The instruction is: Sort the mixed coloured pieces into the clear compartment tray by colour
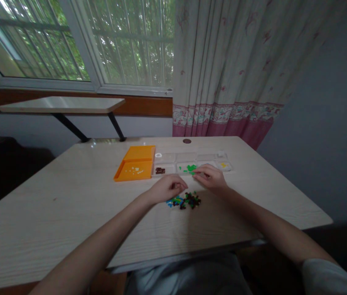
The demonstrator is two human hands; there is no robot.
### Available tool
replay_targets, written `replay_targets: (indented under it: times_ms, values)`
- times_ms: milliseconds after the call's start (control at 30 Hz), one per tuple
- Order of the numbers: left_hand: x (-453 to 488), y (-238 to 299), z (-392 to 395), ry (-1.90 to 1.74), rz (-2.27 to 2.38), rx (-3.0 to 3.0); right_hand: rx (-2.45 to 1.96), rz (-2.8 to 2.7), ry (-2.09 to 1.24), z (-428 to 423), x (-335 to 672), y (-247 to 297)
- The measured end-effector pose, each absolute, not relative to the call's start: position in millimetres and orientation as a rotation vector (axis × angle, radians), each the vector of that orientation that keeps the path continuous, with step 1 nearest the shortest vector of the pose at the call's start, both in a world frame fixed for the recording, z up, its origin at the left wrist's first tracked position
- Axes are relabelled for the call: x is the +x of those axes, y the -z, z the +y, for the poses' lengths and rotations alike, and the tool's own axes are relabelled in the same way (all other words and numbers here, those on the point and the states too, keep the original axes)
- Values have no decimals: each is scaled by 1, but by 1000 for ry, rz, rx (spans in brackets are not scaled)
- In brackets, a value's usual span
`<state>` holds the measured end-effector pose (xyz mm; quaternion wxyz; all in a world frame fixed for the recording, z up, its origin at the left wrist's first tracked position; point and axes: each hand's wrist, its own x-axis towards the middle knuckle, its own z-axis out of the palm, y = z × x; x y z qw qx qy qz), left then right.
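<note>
My right hand (211,178) reaches over the near side of a clear divided tray (176,169), its thumb and fingers pinched together beside small green pieces (191,168) in one compartment. Whatever the fingertips hold is too small to make out. My left hand (170,187) is curled just above the table, thumb and fingers drawn together, and its grip is partly hidden. Right by it lies a mixed pile of small pieces (192,200), dark brown, green, blue and yellow. Other compartments hold dark brown pieces (160,170), yellow pieces (223,164) and a white ring (158,155).
An open orange case (139,153) with scattered small white pieces (134,170) stands against the tray's left end. The pale wooden table (78,196) has a dark round cable hole (187,141) at the back. A raised shelf (65,105) stands at the back left.
</note>
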<state>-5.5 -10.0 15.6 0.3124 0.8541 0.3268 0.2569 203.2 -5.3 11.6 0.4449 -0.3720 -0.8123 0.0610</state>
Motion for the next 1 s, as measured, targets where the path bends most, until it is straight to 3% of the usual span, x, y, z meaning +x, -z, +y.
replay_targets:
  times_ms: [267, 733, 1000]
  values:
    - [-8, -20, -17, -414, 943, 2647, -947, -1954, -73, -3, 212, -17]
    - [-11, -20, -13, -372, 991, 2754, -914, -1876, 38, -1, 213, -20]
    - [-14, -15, -6, -438, 1080, 2659, -1240, -1930, -64, 18, 213, -6]
